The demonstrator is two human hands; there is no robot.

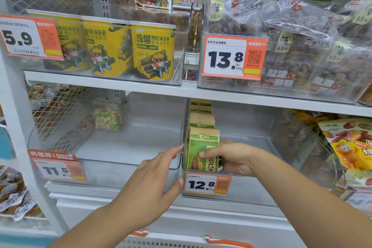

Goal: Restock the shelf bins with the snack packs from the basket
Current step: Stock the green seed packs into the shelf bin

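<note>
One green-and-tan paper snack pack [203, 152], pinched at its front by right hand [231, 158], upright in clear plastic bin [251, 185]. Left hand [155, 183] relaxed, fingertips [179, 149] bracing bin's corner. Best pushed back flush against row behind thumb, label forward.

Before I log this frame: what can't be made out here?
Head view only:
- Basket: cut off by the bottom edge; contents unseen.
- Right hand fingers: hidden behind the green pack.
- Packs behind it: count unclear, overlapped.
- 11.5 tag: small print blurred.
</note>
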